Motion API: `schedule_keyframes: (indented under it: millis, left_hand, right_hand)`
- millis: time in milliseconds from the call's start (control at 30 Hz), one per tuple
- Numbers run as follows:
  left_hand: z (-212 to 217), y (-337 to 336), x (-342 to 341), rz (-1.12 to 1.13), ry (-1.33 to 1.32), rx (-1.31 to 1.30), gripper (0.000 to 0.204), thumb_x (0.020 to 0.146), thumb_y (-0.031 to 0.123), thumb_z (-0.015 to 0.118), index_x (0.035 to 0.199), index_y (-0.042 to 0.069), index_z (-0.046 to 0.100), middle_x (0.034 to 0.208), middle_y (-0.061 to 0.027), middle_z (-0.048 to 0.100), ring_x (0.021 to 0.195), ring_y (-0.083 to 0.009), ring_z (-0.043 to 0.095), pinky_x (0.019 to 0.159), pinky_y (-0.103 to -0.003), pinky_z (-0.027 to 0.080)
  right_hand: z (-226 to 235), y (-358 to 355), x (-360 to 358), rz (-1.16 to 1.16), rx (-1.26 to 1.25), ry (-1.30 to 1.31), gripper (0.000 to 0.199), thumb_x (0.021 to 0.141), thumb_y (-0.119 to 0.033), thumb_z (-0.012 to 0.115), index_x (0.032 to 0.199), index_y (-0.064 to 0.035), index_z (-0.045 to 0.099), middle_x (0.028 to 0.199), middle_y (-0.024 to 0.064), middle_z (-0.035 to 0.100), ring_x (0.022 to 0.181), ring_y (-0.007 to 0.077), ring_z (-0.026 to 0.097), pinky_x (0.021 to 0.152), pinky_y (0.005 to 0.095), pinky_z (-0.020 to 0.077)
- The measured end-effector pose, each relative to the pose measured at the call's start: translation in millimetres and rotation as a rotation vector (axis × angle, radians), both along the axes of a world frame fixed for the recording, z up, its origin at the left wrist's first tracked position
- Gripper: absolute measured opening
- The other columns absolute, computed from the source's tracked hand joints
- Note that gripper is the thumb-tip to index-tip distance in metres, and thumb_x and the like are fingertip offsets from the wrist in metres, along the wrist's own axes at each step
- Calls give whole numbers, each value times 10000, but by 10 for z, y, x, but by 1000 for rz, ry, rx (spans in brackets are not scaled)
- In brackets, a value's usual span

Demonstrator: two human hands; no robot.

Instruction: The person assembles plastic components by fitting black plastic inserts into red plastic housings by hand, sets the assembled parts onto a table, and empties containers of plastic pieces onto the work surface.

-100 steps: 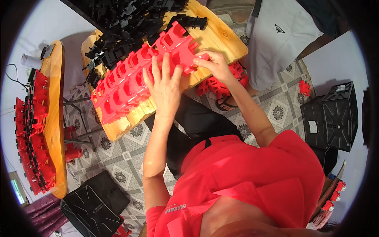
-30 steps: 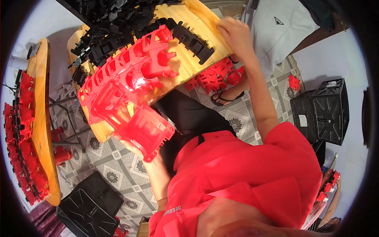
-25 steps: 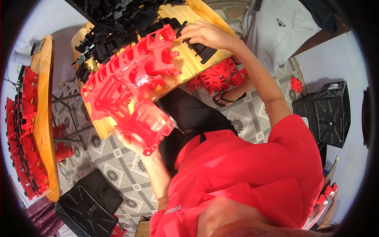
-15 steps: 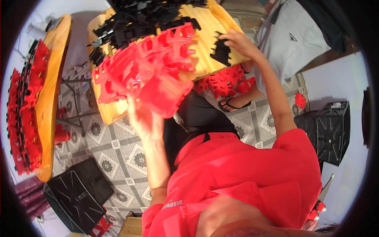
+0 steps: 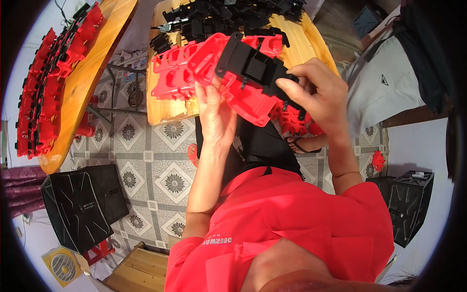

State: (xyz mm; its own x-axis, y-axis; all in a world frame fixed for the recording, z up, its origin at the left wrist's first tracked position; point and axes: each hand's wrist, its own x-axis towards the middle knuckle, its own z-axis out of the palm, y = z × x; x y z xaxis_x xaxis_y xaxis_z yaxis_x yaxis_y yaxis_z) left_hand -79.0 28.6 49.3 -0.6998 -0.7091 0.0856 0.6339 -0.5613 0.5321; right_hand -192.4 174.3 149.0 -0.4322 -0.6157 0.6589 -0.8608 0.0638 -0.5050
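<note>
My left hand is closed on a red molded plastic housing, its thumb along the near side. In my right hand is a black molded plastic piece with a raised rectangular frame, pinched between thumb and fingers at its right end. The black piece lies across the red housing in view and hides part of it; whether the two touch, I cannot tell. Behind them, more red housings are spread on the wooden table. A heap of black plastic pieces covers the table's far side.
On the left, a second wooden table bears rows of red and black parts. Black crates stand at lower left, another black crate at right. Red parts lie below the table, near a person's sandalled foot.
My right hand has brought the black piece from the table's right edge over to the red housing in my left hand. The view has shifted, and both tables appear farther right.
</note>
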Motion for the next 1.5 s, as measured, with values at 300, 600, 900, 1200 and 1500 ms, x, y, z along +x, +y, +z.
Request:
schedule_keyframes:
  millis: [300,600,900,1200,1500]
  left_hand:
    - [51,-32,55,36,69,-14,712,867,207,737,1420,129,296,1298,-31,505,1187,-191,538,971,-381,484]
    - [48,-76,64,-14,89,-72,747,865,244,733,1449,134,281,1381,-47,470,1205,-219,529,1048,-388,418]
    - [140,-52,102,210,-108,-246,1083,853,133,730,1547,182,-99,1539,-105,231,1356,-230,332,1108,-407,306]
    - [208,-267,344,397,-219,-362,948,872,149,642,1544,56,-21,1398,-186,392,1189,-241,501,988,-345,437]
    - [124,-404,1126,937,-406,-782,1180,771,47,690,1509,119,-228,1469,-151,312,1272,-249,428,1085,-373,347]
  right_hand:
    - [-117,-272,207,-28,-34,156,299,724,-170,836,786,-61,565,686,33,517,523,141,524,464,294,430]
    - [-259,-409,202,-1,-30,141,312,725,-207,836,798,-52,575,707,40,546,547,176,582,480,310,465]
    - [-186,-477,34,81,52,72,402,756,-356,789,970,-36,671,773,50,580,675,226,610,594,333,500]
    - [-414,-1289,-182,746,264,-561,645,902,-379,676,1370,21,485,1322,191,565,1228,241,549,995,322,438]
    - [-1021,-1367,600,1001,167,-975,797,839,-141,761,1469,40,308,1404,126,453,1256,219,492,1021,319,433]
